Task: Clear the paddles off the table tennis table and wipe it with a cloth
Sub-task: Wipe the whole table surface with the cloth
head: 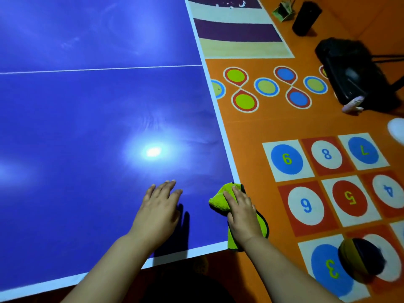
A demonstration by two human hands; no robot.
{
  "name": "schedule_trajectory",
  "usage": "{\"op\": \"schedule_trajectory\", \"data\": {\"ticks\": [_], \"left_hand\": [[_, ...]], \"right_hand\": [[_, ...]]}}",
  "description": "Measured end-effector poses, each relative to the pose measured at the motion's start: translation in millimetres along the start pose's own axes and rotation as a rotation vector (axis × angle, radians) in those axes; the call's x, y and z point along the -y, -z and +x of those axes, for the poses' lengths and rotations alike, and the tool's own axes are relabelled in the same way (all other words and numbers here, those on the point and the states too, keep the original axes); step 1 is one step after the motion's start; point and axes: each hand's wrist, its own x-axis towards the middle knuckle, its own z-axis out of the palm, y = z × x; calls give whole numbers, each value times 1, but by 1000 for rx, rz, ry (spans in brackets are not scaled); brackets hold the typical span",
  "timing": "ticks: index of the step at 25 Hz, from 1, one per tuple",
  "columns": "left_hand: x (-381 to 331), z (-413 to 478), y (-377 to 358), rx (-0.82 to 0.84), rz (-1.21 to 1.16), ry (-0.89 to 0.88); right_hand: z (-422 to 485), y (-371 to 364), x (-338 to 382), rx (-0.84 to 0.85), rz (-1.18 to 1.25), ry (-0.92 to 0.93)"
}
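Your left hand (159, 206) braces flat on the table (87, 117) so your right hand (240, 213), fingers straight, presses the cloth (218, 200) at its corner

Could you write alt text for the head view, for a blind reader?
A right hand presses a green cloth on the near right corner of the blue table; the left hand is open beside it. The orange floor has numbered circles.

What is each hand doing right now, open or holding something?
Left hand: open, flat on the blue table.
Right hand: open, straight fingers pressing the green cloth at the table corner.
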Motion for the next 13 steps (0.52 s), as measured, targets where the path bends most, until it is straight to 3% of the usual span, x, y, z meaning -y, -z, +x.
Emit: {"op": "schedule_trajectory", "data": {"ticks": [4, 13], "left_hand": [[-5, 12, 19, 15, 8, -13], [-109, 94, 60, -18, -317, -51]], "right_hand": [[2, 36, 1, -110, 139, -185], [26, 117, -20, -403, 414, 205]]}}
